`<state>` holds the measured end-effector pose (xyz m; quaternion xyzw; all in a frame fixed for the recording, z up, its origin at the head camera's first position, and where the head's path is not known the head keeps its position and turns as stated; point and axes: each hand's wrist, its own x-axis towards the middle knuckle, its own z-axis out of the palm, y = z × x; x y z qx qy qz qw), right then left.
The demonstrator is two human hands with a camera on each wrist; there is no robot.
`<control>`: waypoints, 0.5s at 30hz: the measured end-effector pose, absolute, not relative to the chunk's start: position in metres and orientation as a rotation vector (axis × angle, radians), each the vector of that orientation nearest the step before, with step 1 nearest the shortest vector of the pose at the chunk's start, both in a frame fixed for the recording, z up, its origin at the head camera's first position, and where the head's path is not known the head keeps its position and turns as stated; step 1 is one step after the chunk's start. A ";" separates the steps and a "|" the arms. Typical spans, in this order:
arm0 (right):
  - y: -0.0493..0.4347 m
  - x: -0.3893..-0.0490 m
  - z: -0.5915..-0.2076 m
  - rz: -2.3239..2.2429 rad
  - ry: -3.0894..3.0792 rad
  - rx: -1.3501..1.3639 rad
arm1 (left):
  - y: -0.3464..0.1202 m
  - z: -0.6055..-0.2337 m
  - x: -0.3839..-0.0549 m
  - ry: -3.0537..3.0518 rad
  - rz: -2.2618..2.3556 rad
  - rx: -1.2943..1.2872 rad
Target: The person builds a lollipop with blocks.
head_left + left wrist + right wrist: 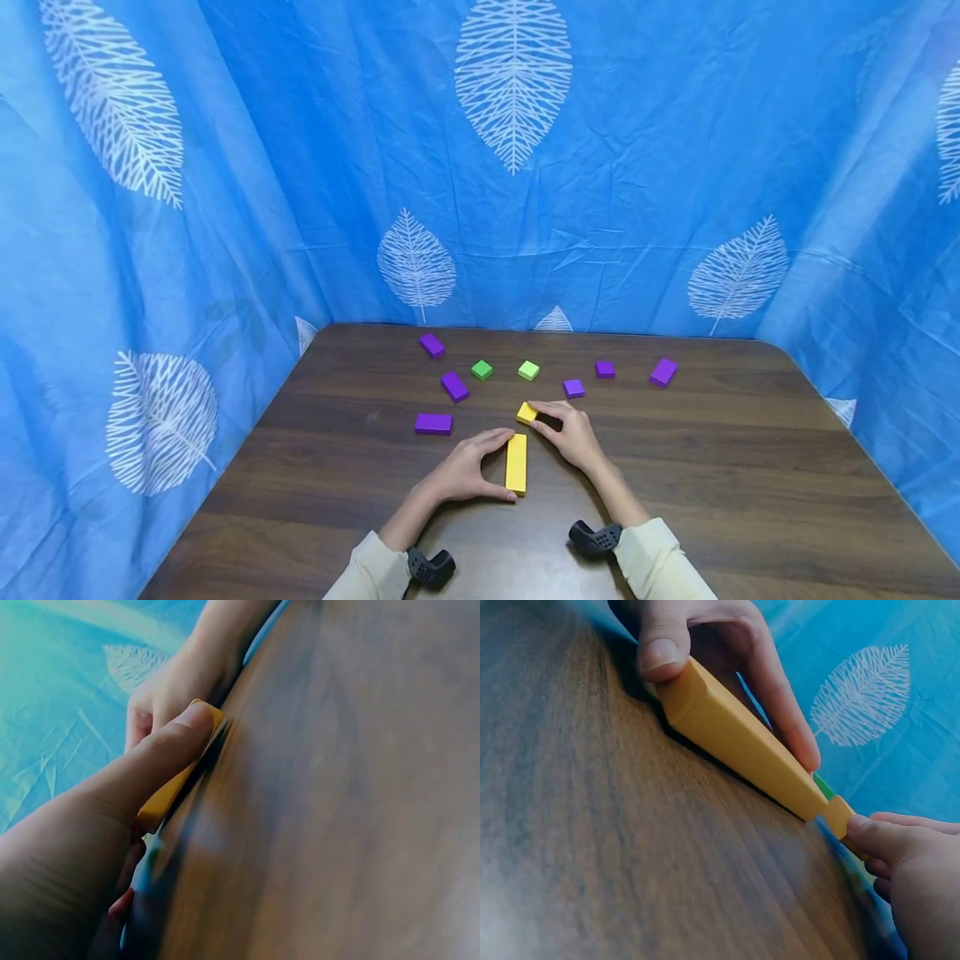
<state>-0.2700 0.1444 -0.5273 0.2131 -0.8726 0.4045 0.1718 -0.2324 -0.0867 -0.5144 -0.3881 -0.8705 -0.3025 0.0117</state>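
My left hand (467, 472) holds a long yellow block (516, 465) by its two ends, thumb at the near end and fingers at the far end. In the right wrist view the long block (739, 739) appears slightly above or at the tabletop; I cannot tell which. With thumb and fingers my right hand (573, 435) pinches a small yellow block (527, 412), just beyond the long block's far end. Part of the small block is hidden by the fingertips. In the left wrist view the thumb covers part of the long block (161, 801).
Beyond the hands lie a green block (482, 370) and a light green block (528, 370). Purple blocks lie on both sides, among them one by the left hand (433, 424) and one at the far right (663, 372). A blue curtain (600, 167) hangs behind the wooden table (750, 467).
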 end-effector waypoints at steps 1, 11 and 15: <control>0.145 -0.270 -0.528 1.141 -2.488 0.619 | -0.086 -0.515 -0.232 -2.709 -0.934 -1.220; 0.146 -0.265 -0.529 1.129 -2.519 0.644 | -0.082 -0.518 -0.226 -2.686 -0.850 -1.218; 0.146 -0.260 -0.528 1.133 -2.465 0.597 | -0.085 -0.520 -0.224 -2.592 -0.914 -1.217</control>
